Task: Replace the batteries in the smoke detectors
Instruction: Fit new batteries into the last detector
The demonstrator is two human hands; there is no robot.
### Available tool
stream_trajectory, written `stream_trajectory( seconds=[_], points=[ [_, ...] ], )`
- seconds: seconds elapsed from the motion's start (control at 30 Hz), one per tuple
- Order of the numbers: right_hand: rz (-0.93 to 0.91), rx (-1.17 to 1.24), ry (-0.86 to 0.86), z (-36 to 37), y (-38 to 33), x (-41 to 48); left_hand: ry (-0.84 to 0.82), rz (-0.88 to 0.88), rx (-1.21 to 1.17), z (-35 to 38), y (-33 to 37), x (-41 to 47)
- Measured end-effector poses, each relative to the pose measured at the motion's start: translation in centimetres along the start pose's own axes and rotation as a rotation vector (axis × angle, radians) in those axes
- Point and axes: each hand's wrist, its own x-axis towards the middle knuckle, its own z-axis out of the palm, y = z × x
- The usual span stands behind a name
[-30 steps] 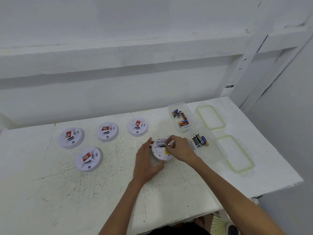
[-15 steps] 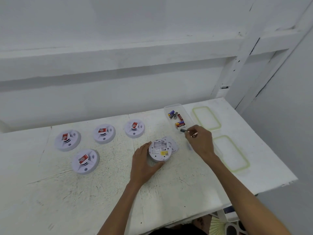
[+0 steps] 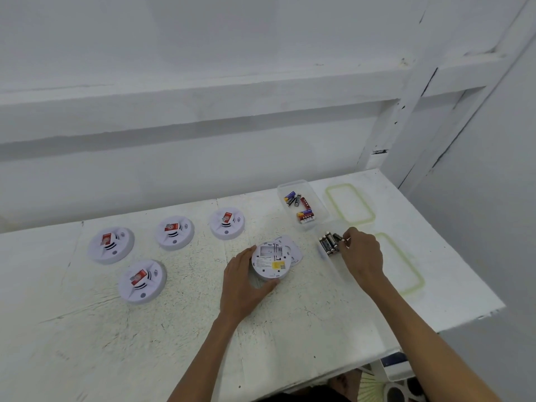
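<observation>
An upturned white smoke detector (image 3: 271, 264) lies mid-table with its battery bay showing. My left hand (image 3: 242, 282) grips its left rim. Its detached back cover (image 3: 293, 248) lies just behind it. My right hand (image 3: 361, 256) reaches into the near clear container (image 3: 333, 266), and its fingertips pinch one of the black batteries (image 3: 329, 244) lying there. Farther back, a second clear container (image 3: 314, 198) holds several mixed batteries (image 3: 303, 208).
Face up on the left stand more smoke detectors with red stickers (image 3: 111, 244), (image 3: 174, 232), (image 3: 227, 223), (image 3: 142, 281). Two container lids with green seals (image 3: 349, 206), (image 3: 401, 264) lie at the right. The table's right edge (image 3: 475, 314) is close.
My right hand took a battery out of the detector and carried it toward the far container. It has since dropped back to the black batteries in the near container. My left hand stayed on the detector.
</observation>
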Motion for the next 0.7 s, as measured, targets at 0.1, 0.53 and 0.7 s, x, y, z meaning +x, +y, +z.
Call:
stream_trajectory(
  seconds=[0.1,0.53,0.7],
  points=[
    [0.007,-0.038,-0.032,0.2,-0.1,0.1,-0.004,-0.010,0.000,0.0,-0.1,0.0],
    [-0.144,0.070,0.065,-0.6,-3.2,2.1,0.030,-0.021,-0.145,-1.3,2.4,0.2],
    [-0.287,0.162,-0.026,0.7,-5.7,4.9,0.086,-0.056,-0.166,-1.5,3.0,-0.4]
  ],
)
